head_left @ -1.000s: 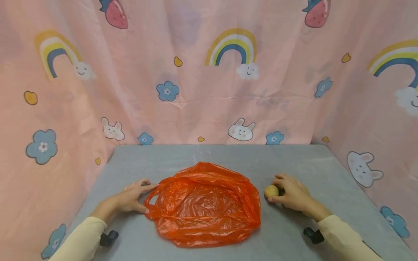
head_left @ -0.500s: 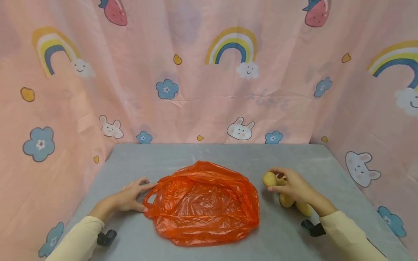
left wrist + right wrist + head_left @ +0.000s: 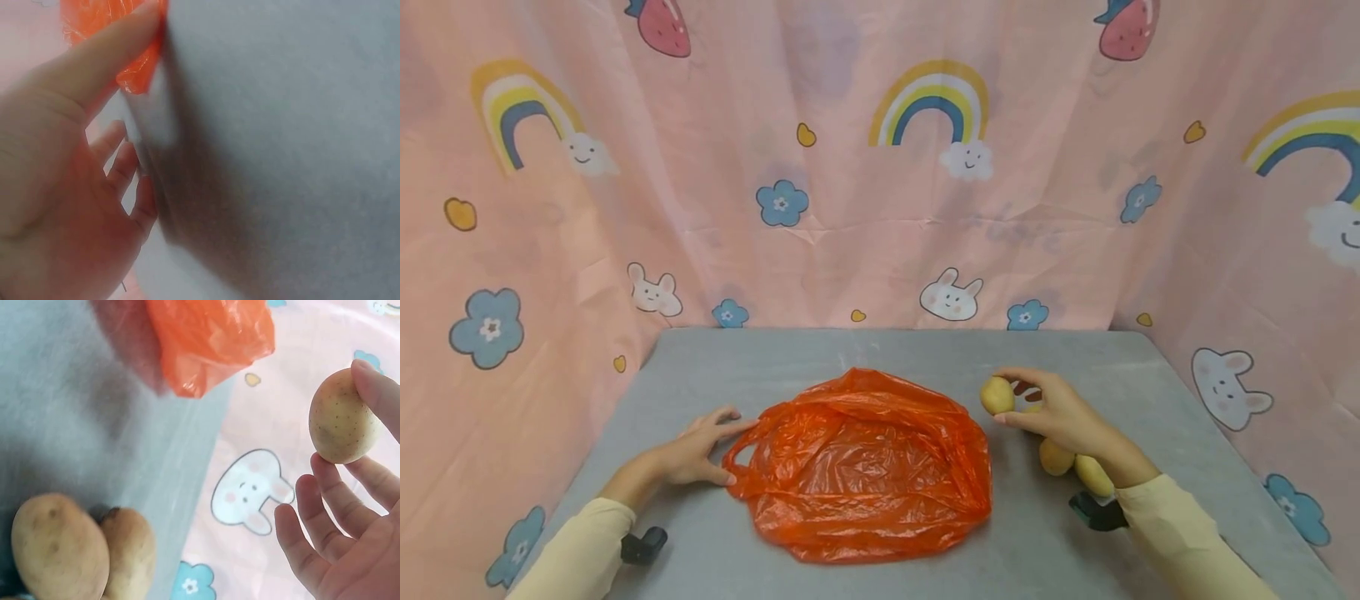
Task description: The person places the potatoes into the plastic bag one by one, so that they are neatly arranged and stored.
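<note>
A crumpled orange plastic bag lies on the grey table, its mouth spread apart and a looped handle at its left. My left hand rests at that handle, thumb and forefinger apart and touching the bag's edge; in the left wrist view the thumb lies against the orange plastic. To the right of the bag, my right hand pinches a small potato between thumb and fingertips, lifted off the table. Under the right wrist lie more potatoes, partly hidden by the hand and arm.
The grey table is enclosed at the back and sides by a pink printed curtain. A black wrist-camera mount juts from the right wrist near the loose potatoes, and a similar mount hangs at the left wrist.
My right hand has lifted the potato and carried it left and away from me toward the bag, uncovering other potatoes beneath. The left hand stays by the handle.
</note>
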`<act>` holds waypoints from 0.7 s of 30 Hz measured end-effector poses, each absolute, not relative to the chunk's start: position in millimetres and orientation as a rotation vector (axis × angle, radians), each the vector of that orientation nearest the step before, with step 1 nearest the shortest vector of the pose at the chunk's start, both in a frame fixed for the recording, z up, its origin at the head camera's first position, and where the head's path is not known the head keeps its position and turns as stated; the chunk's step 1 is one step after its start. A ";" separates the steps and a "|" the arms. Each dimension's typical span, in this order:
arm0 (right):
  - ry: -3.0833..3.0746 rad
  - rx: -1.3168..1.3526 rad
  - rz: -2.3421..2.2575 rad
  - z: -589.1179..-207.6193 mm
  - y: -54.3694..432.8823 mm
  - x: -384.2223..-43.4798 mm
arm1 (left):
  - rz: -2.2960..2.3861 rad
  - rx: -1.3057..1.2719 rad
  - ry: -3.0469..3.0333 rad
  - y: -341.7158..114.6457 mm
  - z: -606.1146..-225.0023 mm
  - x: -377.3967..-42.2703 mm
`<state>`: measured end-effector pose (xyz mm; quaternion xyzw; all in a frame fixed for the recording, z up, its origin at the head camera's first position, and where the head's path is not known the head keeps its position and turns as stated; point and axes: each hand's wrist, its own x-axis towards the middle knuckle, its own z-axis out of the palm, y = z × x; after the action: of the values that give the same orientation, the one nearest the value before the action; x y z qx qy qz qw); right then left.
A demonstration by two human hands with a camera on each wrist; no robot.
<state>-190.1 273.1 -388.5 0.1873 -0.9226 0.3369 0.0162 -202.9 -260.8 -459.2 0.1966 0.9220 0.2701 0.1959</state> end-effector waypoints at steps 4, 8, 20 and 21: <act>-2.868 0.603 1.068 -388.4 267.3 -190.0 | 0.770 0.549 2.568 -260.4 -459.7 -202.6; -2.873 0.634 1.108 -388.2 260.9 -191.7 | 0.788 0.527 2.546 -261.4 -460.6 -202.7; -2.879 0.697 1.180 -380.6 236.5 -198.8 | 0.792 0.530 2.544 -263.3 -460.0 -203.7; -2.886 0.703 1.190 -379.9 233.8 -199.5 | 0.790 0.527 2.543 -263.3 -460.2 -203.8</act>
<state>-199.5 233.8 -379.9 0.2196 -0.9015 0.3718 -0.0293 -203.8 -263.3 -460.2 0.1896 0.9155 0.2844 0.2122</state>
